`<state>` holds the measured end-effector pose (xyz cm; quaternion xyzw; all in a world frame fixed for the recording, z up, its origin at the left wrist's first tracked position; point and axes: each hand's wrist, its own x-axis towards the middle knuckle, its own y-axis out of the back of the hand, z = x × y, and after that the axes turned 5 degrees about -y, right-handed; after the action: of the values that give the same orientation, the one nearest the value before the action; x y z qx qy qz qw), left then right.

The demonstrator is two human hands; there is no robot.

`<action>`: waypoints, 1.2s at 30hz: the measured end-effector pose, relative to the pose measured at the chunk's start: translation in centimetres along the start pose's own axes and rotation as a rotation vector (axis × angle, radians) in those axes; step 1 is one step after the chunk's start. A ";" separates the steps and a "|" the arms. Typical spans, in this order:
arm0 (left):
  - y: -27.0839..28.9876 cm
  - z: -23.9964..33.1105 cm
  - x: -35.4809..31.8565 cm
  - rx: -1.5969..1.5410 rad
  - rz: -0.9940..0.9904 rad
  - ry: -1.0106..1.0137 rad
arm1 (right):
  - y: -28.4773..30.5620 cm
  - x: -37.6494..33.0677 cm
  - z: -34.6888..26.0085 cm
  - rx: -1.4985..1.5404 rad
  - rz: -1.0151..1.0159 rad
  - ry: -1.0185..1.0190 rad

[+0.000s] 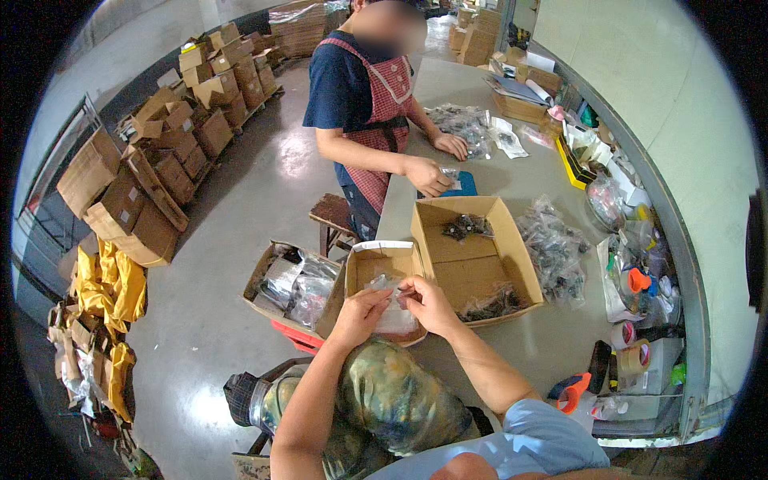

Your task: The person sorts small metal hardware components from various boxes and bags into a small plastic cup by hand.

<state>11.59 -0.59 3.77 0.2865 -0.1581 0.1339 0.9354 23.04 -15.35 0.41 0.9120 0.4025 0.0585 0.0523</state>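
Over a small open cardboard box (362,264), my two hands meet with their fingertips close together. My left hand (360,318) pinches a small clear plastic bag (384,284). Beside it, the fingers of my right hand (430,306) are closed at the bag's edge; a tiny dark spot shows there, too small to name. More clear plastic lies in the small box under my hands. Just right of it stands a larger open cardboard box (524,268) with black small parts (467,227) at its far end and bagged dark parts (494,304) at its near end.
Left of my hands, another carton (260,298) holds clear bags above a red crate (296,338). Many bagged parts (554,252) lie on the grey table (448,80). Across it, a co-worker in a checked apron (390,92) handles a small bag at a blue device (462,184). Tape rolls (634,358) line the right edge.
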 end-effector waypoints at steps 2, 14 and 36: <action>-0.2 1.1 0.3 -0.058 0.025 0.072 | 0.8 -0.1 0.2 -0.010 0.017 0.003; 0.0 2.3 -0.9 -0.025 0.164 0.336 | 1.3 -2.4 -4.3 -0.094 0.044 0.081; -0.2 6.5 -3.6 0.212 0.156 -0.112 | 0.5 -6.4 -11.7 -0.780 -0.174 0.504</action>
<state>6.90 -5.14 7.45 0.3774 -0.2170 0.2057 0.8765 17.38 -19.92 11.66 0.7445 0.4256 0.4203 0.2965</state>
